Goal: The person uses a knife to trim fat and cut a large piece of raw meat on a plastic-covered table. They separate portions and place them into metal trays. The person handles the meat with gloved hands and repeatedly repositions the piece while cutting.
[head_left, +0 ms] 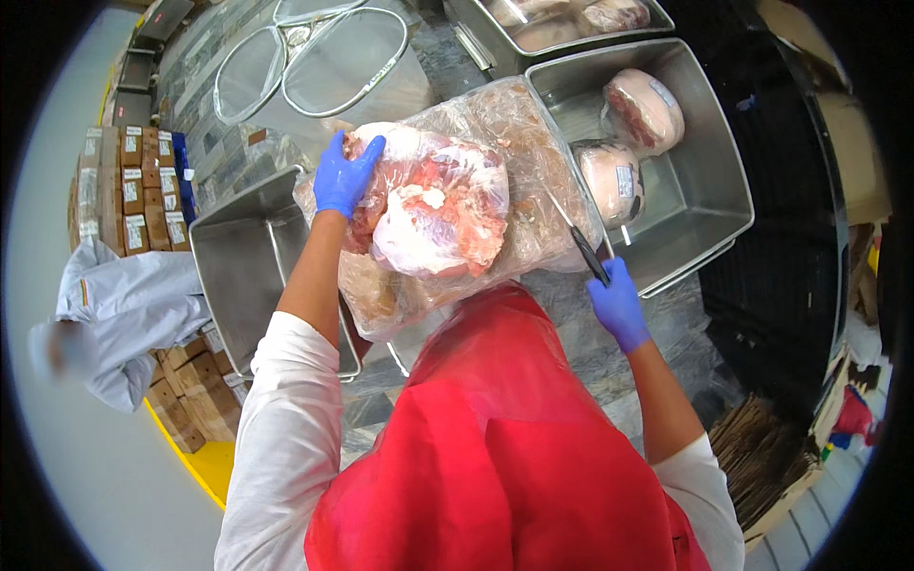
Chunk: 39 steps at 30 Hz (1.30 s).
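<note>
A large piece of raw meat point(443, 205), pale with fat and pink in places, lies on a plastic-wrapped block point(538, 143). My left hand point(345, 179), in a blue glove, rests on the meat's left edge with the thumb and fingers apart. My right hand point(621, 306), also gloved in blue, is closed around the black handle of a knife point(588, 253). The knife's thin blade points up and left over the right part of the wrapped block, apart from the meat.
Right of the block is a metal tub point(700, 195) holding two wrapped meat pieces point(644, 112). Another metal tub point(243, 238) stands left. Bag-lined round bins point(347, 71) stand beyond the block. A person in a light coat point(129, 309) is at left near stacked boxes point(143, 190).
</note>
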Each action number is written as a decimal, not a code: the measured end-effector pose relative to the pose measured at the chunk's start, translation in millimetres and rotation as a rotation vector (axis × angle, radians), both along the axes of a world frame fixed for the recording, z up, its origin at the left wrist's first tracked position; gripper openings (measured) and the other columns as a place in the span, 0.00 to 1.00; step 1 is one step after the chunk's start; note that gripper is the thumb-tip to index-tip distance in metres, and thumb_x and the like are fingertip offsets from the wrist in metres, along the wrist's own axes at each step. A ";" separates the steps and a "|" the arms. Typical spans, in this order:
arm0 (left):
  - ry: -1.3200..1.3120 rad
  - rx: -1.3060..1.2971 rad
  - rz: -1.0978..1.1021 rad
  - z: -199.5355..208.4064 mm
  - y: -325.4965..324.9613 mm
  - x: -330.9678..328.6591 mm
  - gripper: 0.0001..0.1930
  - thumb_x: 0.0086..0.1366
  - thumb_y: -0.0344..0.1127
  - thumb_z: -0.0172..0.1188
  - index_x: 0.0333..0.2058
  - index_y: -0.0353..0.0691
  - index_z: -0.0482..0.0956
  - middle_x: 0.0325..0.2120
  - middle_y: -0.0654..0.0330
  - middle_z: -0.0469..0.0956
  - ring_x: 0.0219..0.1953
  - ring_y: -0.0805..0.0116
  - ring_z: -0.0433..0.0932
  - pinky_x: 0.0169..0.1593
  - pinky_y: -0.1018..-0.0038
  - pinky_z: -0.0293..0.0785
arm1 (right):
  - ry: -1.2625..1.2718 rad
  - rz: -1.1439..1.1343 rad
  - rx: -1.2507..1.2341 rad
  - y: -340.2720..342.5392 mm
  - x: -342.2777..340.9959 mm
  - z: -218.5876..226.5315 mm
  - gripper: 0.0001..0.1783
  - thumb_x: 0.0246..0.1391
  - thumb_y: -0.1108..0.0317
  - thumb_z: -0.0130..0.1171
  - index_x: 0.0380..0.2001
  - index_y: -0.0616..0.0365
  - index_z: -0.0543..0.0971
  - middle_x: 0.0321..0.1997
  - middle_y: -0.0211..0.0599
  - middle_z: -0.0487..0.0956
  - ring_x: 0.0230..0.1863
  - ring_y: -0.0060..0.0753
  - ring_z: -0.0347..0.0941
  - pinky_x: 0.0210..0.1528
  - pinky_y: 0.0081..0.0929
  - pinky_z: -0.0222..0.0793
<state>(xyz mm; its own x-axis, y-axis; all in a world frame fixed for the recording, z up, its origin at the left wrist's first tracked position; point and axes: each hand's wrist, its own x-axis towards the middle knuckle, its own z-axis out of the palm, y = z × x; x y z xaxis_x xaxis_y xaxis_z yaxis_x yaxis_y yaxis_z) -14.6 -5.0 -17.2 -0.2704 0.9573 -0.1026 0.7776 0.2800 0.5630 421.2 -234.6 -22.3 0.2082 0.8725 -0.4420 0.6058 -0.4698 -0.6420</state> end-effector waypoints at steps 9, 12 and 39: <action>0.005 0.093 -0.063 -4.2 3.0 4.9 0.51 0.55 0.69 0.67 0.65 0.33 0.68 0.62 0.39 0.71 0.63 0.43 0.72 0.65 0.57 0.69 | -0.011 0.103 -0.208 14.1 -13.3 -31.7 0.16 0.58 0.61 0.61 0.44 0.61 0.76 0.34 0.54 0.81 0.36 0.56 0.80 0.41 0.45 0.75; 0.200 0.201 -0.090 -5.5 -1.5 5.3 0.49 0.56 0.65 0.69 0.66 0.34 0.68 0.63 0.39 0.69 0.63 0.44 0.71 0.66 0.58 0.68 | -0.189 0.192 -0.076 19.4 -17.9 -15.4 0.19 0.59 0.57 0.63 0.47 0.59 0.78 0.39 0.56 0.83 0.41 0.60 0.81 0.43 0.46 0.76; -0.114 -0.066 -0.149 -2.0 16.4 -7.0 0.53 0.49 0.70 0.71 0.64 0.35 0.72 0.61 0.41 0.72 0.62 0.47 0.74 0.66 0.59 0.69 | -0.058 0.460 -0.161 51.6 -21.2 238.7 0.20 0.64 0.65 0.59 0.59 0.49 0.80 0.32 0.56 0.81 0.29 0.53 0.80 0.36 0.37 0.76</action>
<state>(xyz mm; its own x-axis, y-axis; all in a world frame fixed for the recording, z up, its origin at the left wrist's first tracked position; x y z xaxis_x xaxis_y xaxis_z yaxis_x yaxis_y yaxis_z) -21.6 11.4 -19.2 -0.1096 0.9760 -0.1882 0.7452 0.2059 0.6343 400.0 -183.0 216.5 -0.1540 0.8013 -0.5781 0.8067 -0.2358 -0.5418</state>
